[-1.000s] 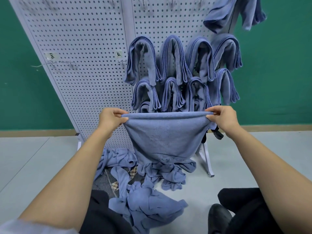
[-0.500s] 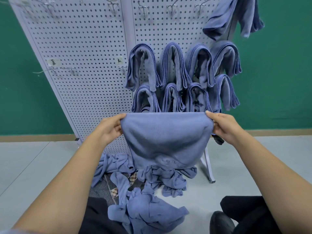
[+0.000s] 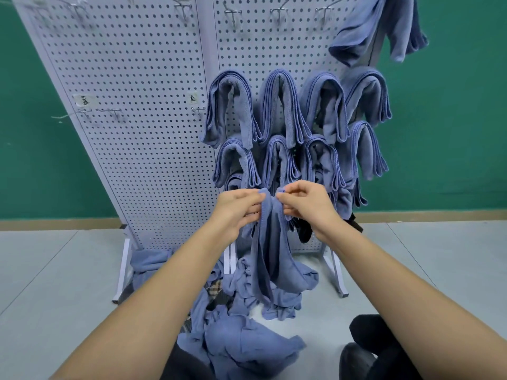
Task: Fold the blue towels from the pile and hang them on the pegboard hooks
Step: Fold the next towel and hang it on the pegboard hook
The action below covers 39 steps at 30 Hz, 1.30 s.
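Green wall and pale grey floor make the background of what I see. The fingers of my left hand are curled and pinch one top corner of a blue towel. My right hand is also curled, and it pinches the other corner. Both hands are just beside each other, so the towel hangs between them doubled into a long narrow shape. Its lower end comes down to the pile of loose blue towels on the floor; I cannot tell if it touches them. Behind my hands stands the white pegboard. On its right panel the folded towels hang in two rows. One more towel hangs loosely at the top right corner. Metal hooks stick out along the top.
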Motion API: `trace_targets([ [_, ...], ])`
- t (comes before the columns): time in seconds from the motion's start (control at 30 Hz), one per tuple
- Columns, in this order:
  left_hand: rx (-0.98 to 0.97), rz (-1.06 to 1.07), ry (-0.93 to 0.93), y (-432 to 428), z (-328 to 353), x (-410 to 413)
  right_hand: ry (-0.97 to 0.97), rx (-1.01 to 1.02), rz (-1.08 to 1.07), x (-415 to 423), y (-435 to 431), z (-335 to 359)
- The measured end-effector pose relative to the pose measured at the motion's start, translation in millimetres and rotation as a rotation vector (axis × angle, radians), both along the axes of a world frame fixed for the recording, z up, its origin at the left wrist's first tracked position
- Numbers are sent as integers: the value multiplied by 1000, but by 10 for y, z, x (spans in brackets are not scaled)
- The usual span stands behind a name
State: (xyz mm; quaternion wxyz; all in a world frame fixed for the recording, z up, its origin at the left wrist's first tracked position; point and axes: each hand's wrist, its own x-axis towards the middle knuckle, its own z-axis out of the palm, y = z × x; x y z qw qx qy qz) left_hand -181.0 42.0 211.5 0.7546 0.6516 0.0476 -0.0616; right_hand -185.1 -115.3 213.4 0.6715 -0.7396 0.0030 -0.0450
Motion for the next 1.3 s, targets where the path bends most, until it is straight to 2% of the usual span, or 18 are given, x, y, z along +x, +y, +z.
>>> trace_targets([
  [0.13, 36, -11, -37, -54, 8, -35, -4, 4, 52, -82, 71, -10],
  [0.23, 39, 10, -107, -53, 45, -64, 29, 105, 110, -155, 68, 34],
  [0.37, 191, 17, -172, -64, 33, -66, 61, 216, 129, -229, 65, 55],
  [0.47, 217, 24, -178, -73, 30, -50, 67, 221, 185, -252, 19, 54],
  [0.53, 206, 19, -182, -55, 46, -28, 33, 165, 186, -217, -55, 34],
  [0.6, 158, -16, -203, -20, 78, -7, -28, -7, 80, -116, -167, -18],
  [0.67, 29, -64, -214, 13, 140, -8, -5, -202, 11, -5, -295, -78],
  [0.7, -46, -92, -214, 33, 167, -14, 41, -238, 17, 38, -351, -116],
  [0.77, -130, -140, -214, 74, 195, -14, 151, -205, 81, 93, -423, -202],
  [0.83, -119, -154, -201, 121, 167, 15, 211, -142, 195, 87, -421, -236],
  [0.9, -76, -131, -163, 168, 119, 51, 146, -77, 230, 66, -386, -211],
  [1.03, -56, -46, -90, 210, 100, 77, -30, 72, 121, 69, -384, -33],
  [1.17, -3, -66, -89, 133, 71, 62, -36, -70, 84, 47, -418, 23],
  [1.3, 56, -110, -134, 18, 45, 71, -116, -349, 40, 43, -515, 63],
])
